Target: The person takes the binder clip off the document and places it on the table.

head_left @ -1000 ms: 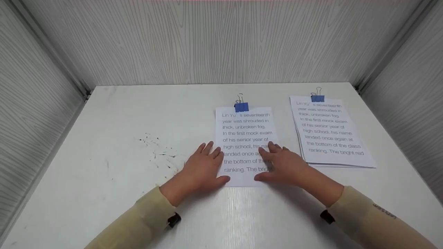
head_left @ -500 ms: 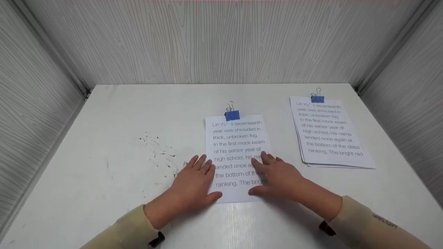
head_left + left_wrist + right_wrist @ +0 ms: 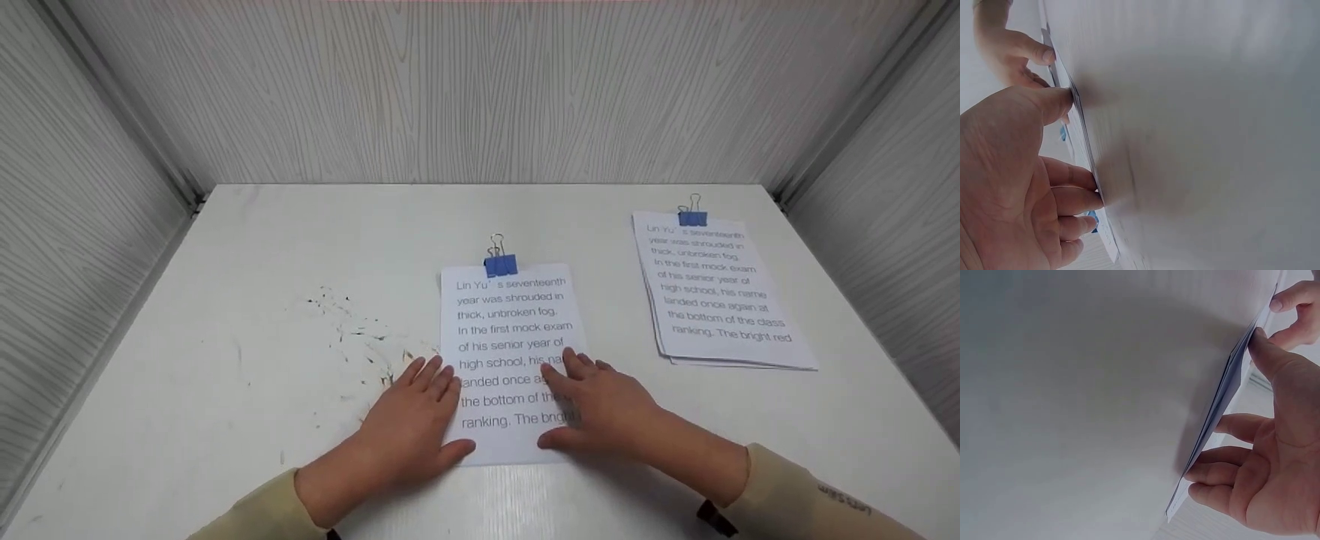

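A stack of printed sheets [image 3: 502, 367] lies on the white table in front of me, a blue binder clip [image 3: 501, 265] on its far edge. My left hand [image 3: 409, 431] rests along its left edge, thumb at the near left corner and fingers extended. On the opposite side, my right hand [image 3: 611, 412] lies over the right edge with fingers spread, covering the ends of the lower text lines. In the left wrist view the thumb and fingertips touch the paper edge [image 3: 1085, 132]. The right wrist view shows several sheets [image 3: 1224, 394] slightly fanned under the right hand.
Another clipped stack of sheets [image 3: 720, 300] with the same text lies to the right, its pages slightly uneven, held by a blue binder clip [image 3: 693, 218]. Dark smudges [image 3: 360, 334] mark the table [image 3: 262, 262] at left. Wood-grain panels [image 3: 480, 90] enclose the back and sides.
Both hands have slid the middle stack toward the person and slightly left, the clip moving with it. The right stack has stayed in place.
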`<state>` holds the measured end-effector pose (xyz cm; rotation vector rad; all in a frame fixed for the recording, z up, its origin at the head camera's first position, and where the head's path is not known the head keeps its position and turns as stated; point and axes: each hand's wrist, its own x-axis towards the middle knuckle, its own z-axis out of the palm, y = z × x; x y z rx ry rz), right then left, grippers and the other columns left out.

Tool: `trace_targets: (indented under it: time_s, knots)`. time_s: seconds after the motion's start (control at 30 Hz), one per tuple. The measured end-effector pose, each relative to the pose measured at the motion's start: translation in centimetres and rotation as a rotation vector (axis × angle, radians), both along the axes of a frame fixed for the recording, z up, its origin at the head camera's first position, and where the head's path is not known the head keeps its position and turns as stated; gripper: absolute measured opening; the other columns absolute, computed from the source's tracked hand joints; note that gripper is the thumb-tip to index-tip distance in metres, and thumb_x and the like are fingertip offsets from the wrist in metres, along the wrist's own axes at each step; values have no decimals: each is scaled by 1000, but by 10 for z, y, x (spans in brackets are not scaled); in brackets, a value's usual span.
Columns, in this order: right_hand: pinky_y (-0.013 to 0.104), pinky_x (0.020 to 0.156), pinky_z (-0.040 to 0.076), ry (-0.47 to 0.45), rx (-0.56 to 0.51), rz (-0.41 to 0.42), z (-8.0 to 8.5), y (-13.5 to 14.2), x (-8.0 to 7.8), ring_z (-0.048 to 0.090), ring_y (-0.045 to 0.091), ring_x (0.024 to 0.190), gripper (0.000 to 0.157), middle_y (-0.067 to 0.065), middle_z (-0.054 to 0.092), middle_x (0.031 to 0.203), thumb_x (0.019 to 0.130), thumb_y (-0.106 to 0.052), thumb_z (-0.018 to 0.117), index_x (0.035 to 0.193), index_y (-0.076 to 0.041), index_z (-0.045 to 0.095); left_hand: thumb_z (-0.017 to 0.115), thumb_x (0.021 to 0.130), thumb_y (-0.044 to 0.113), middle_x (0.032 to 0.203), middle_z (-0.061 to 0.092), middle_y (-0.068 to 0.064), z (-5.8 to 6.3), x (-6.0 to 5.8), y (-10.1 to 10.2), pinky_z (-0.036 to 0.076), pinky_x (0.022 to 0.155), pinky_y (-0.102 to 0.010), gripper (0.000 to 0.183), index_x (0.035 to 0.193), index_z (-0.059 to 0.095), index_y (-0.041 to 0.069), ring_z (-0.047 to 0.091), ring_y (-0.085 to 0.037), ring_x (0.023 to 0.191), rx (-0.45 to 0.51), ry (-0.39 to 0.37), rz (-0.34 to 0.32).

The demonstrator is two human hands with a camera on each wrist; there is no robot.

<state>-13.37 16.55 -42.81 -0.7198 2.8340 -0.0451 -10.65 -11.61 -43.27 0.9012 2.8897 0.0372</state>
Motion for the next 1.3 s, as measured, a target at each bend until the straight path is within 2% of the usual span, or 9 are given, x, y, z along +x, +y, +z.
trace_targets:
  time_s: [0.17,0.3,0.4,0.47,0.57,0.77,1.1,1.2,1.3]
  knots:
    - [49,107,38,-8,-6,23,3,2,-1,41,35,136,92,14,38,152,75,-73,65,149,-24,43,47,93,63,149,40,-19,-1,2,-2,14,118,-49,84,145,41,-3,26,-36,143,7,10,-9]
    - [50,99,45,10,-94,19,13,9,-15,51,36,127,78,11,47,146,79,-63,69,144,-25,50,47,93,62,149,40,-20,0,2,-2,14,118,-48,84,145,41,-3,26,-36,143,13,4,-6]
    - [50,101,44,20,-231,-23,22,19,-38,52,32,127,70,7,51,143,82,-56,70,142,-23,52,47,93,62,150,39,-19,0,2,-1,14,118,-48,84,145,40,-3,25,-35,144,6,-1,-3]
    - [49,105,40,26,-330,-63,27,28,-58,50,29,129,68,5,53,142,84,-52,70,142,-20,52,47,93,62,150,39,-19,0,1,0,13,118,-48,84,145,40,-3,25,-35,144,-3,-2,-1]
    - [47,103,42,44,-459,-104,29,40,-91,55,26,123,65,3,57,137,86,-46,71,142,-19,52,47,93,62,150,40,-19,1,1,0,14,118,-48,84,145,40,-3,25,-35,144,-17,1,-5]
    - [45,97,47,-19,-608,-200,24,52,-137,58,25,118,67,7,61,129,85,-45,74,144,-26,48,46,93,62,150,39,-20,1,1,1,13,118,-48,84,145,40,-3,24,-35,144,-21,-10,-4]
    - [47,110,32,-180,-704,-293,6,48,-173,45,25,132,82,4,53,140,82,-42,78,151,-29,36,46,92,63,150,39,-20,2,1,2,14,118,-48,84,145,40,-3,25,-35,144,-34,-18,1]
    - [47,113,27,-217,-687,-292,1,47,-178,41,24,135,87,3,51,141,80,-40,79,153,-27,32,46,93,63,150,39,-20,3,1,3,14,118,-48,85,145,40,-3,25,-35,144,-42,-21,0]
    - [46,116,21,-236,-656,-246,-2,47,-183,34,22,140,92,2,49,144,80,-39,79,155,-25,27,45,93,64,150,39,-19,5,0,3,14,118,-47,85,146,40,-2,25,-34,144,-52,-24,2]
